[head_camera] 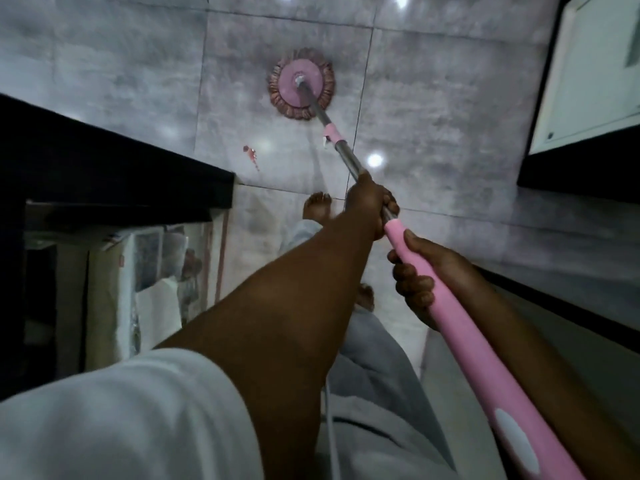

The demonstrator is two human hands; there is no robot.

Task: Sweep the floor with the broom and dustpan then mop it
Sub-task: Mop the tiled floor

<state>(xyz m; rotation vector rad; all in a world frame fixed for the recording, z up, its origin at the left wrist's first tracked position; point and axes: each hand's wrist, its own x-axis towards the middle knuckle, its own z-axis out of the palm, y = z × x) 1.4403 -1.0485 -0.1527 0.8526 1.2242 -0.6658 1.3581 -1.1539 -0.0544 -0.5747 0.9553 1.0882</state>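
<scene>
A round pink mop head (pixel 300 87) with a brownish fringe lies flat on the grey tiled floor (pixel 440 109), far ahead of me. Its metal pole (pixel 346 159) runs back toward me into a pink handle (pixel 460 344). My left hand (pixel 370 206) grips the pole where the metal meets the pink grip. My right hand (pixel 420 275) grips the pink handle just behind it. A small red scrap (pixel 252 156) lies on the floor, left of the pole. No broom or dustpan is in view.
A black counter edge (pixel 138 168) juts in from the left, with papers and bags stored below it. A white appliance (pixel 588 74) on a dark base stands at the right. A dark ledge (pixel 568 306) runs along the right side. My bare feet (pixel 317 206) stand on the tiles.
</scene>
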